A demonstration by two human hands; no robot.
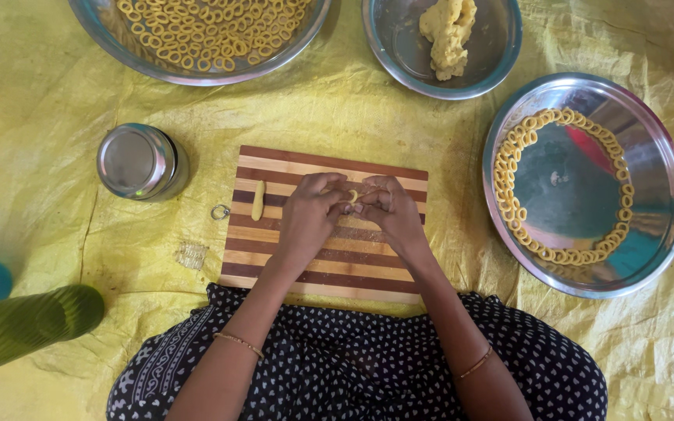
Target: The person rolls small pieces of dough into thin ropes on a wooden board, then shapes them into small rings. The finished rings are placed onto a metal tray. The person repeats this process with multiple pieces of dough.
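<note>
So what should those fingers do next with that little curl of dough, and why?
Probably pinch its ends shut: both hands hold a small dough ring over the striped board, and finished rings already line the right-hand steel plate, where it would likely go next.

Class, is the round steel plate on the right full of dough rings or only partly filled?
Partly filled: small yellow dough rings line the round steel plate near its edge; its middle is bare.
</note>
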